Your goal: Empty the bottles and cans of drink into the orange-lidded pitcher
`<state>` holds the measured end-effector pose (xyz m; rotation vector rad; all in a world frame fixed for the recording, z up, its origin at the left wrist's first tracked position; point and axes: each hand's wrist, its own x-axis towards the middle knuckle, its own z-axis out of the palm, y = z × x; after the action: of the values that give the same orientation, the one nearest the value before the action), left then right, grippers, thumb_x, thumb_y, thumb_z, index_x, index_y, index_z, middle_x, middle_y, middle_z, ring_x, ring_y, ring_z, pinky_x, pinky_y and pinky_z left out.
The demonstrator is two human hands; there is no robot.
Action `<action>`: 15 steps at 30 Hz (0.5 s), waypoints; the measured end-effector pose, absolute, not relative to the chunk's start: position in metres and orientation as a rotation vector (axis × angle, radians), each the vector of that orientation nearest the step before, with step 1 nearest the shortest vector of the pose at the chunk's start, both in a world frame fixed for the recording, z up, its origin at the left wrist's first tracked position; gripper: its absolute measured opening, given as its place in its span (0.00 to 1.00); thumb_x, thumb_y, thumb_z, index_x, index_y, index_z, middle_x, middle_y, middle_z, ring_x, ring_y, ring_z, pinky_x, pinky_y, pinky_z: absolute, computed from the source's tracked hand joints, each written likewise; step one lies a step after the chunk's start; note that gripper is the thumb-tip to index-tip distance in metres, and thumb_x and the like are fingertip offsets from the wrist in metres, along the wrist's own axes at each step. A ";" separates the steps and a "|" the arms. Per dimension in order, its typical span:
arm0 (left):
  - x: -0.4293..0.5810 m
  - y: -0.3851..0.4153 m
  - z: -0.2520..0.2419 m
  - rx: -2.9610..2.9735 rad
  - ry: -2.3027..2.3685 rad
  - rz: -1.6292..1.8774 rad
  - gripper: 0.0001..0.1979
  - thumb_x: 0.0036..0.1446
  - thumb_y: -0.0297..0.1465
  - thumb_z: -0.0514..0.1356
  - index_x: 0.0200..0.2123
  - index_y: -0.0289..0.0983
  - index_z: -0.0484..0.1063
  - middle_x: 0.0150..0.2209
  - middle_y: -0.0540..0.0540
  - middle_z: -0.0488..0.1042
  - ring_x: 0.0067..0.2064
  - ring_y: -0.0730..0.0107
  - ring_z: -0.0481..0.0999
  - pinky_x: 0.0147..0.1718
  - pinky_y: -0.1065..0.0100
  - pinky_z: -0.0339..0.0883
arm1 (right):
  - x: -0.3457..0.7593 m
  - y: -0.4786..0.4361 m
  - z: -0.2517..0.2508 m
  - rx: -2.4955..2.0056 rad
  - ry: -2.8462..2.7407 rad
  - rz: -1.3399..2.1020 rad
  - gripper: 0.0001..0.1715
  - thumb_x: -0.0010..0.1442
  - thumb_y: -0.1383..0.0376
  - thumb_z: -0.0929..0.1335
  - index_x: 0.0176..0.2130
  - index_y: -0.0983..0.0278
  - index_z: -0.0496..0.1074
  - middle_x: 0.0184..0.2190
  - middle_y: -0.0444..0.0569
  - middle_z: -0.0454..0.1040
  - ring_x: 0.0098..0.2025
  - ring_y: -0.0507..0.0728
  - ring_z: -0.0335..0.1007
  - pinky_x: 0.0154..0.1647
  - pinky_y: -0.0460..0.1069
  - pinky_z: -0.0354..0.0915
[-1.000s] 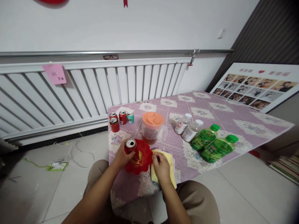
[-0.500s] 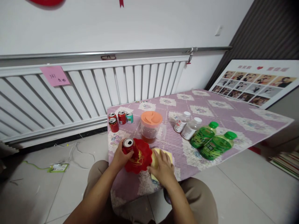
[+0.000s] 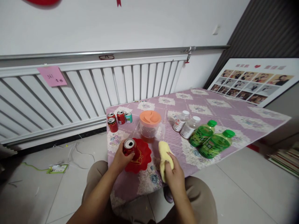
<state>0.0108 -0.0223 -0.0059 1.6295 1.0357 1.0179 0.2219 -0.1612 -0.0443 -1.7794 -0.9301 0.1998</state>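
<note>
My left hand (image 3: 121,158) is closed around a red drink can (image 3: 130,146) with an opened top. The can is over the left part of a red scalloped plate (image 3: 146,158) with gold markings; whether it touches the plate I cannot tell. To the right, my right hand (image 3: 174,171) grips a bunched yellow cloth (image 3: 163,155) above the table's near edge. Just behind the plate stands a clear plastic pitcher (image 3: 149,129) with an orange lid and a little brownish liquid at its bottom.
Several small cans, among them a red can (image 3: 113,125) and a teal can (image 3: 128,117), stand at the table's left corner. Two white-capped bottles (image 3: 189,128) and two green-capped bottles (image 3: 216,144) are on the right of the patterned tablecloth (image 3: 177,99). A radiator (image 3: 130,82) runs behind.
My right hand has lifted the yellow cloth, which lay flat under it on the table, and now holds it bunched. My left hand and the can have hardly moved.
</note>
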 end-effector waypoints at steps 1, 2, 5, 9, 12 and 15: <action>0.012 -0.024 -0.005 1.617 1.027 1.004 0.36 0.45 0.27 0.64 0.59 0.38 0.61 0.57 0.41 0.72 0.58 0.56 0.73 0.60 0.56 0.66 | 0.216 -0.163 -0.033 -1.742 -0.916 0.213 0.27 0.60 0.57 0.62 0.55 0.63 0.74 0.56 0.58 0.76 0.57 0.66 0.72 0.59 0.61 0.67; 0.013 -0.027 -0.003 1.601 1.018 0.993 0.36 0.45 0.27 0.64 0.60 0.37 0.60 0.58 0.40 0.71 0.58 0.56 0.73 0.60 0.56 0.66 | 0.208 -0.163 -0.022 -1.689 -0.936 0.219 0.26 0.60 0.58 0.63 0.55 0.63 0.73 0.56 0.57 0.75 0.58 0.65 0.71 0.60 0.61 0.66; 0.019 -0.035 0.006 1.571 0.958 0.974 0.37 0.45 0.27 0.65 0.60 0.37 0.60 0.58 0.40 0.70 0.59 0.56 0.72 0.62 0.56 0.65 | 0.178 -0.157 0.008 -1.551 -1.041 0.242 0.27 0.64 0.61 0.63 0.60 0.62 0.69 0.62 0.56 0.70 0.63 0.63 0.66 0.64 0.61 0.62; 0.025 -0.045 0.024 1.555 0.832 0.967 0.35 0.46 0.27 0.66 0.59 0.38 0.61 0.58 0.41 0.71 0.58 0.58 0.73 0.61 0.57 0.65 | 0.149 -0.139 0.021 -1.414 -1.249 0.301 0.31 0.64 0.62 0.64 0.65 0.60 0.64 0.70 0.55 0.58 0.71 0.63 0.52 0.69 0.63 0.54; 0.024 -0.048 0.039 1.545 0.822 0.958 0.35 0.46 0.27 0.66 0.59 0.38 0.61 0.58 0.40 0.71 0.58 0.57 0.73 0.60 0.56 0.66 | 0.146 -0.131 0.021 -1.386 -1.190 0.405 0.32 0.62 0.61 0.66 0.64 0.59 0.65 0.71 0.53 0.55 0.73 0.63 0.47 0.71 0.63 0.49; 0.018 -0.050 0.052 1.585 0.807 0.908 0.35 0.44 0.25 0.66 0.58 0.37 0.62 0.57 0.40 0.72 0.58 0.55 0.73 0.60 0.54 0.66 | 0.156 -0.128 0.025 -1.332 -0.999 0.662 0.32 0.60 0.60 0.66 0.63 0.58 0.67 0.67 0.51 0.63 0.69 0.63 0.57 0.69 0.62 0.54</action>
<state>0.0181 -0.0501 0.0516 1.5852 0.8074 0.9080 0.1560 -0.1281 0.0254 -1.3321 -0.9989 0.6624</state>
